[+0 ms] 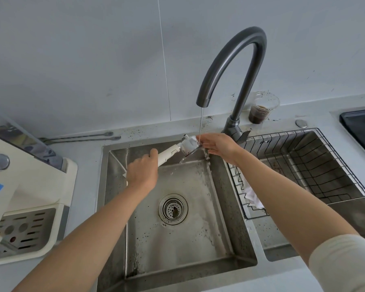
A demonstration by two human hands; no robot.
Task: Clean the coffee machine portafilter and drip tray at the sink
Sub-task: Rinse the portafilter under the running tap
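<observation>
A stainless-steel double sink fills the middle of the view, with a cream coffee machine on the counter to its left, its slotted grey drip tray seated at the base and not yet washed. A black wire basket sits in the right basin. A dark grey gooseneck tap at the far edge runs a thin stream of water. Under it is the white-handled portafilter, held over the far side of the left basin. The left hand is closed round the handle; the right hand cups the head, fingers wrapped over its far side. To rinse well, I would tilt the head so the stream runs through the basket, rub the rim with the right fingertips, and turn the handle slowly. A clear plastic cup of brown grounds stands behind the tap.
</observation>
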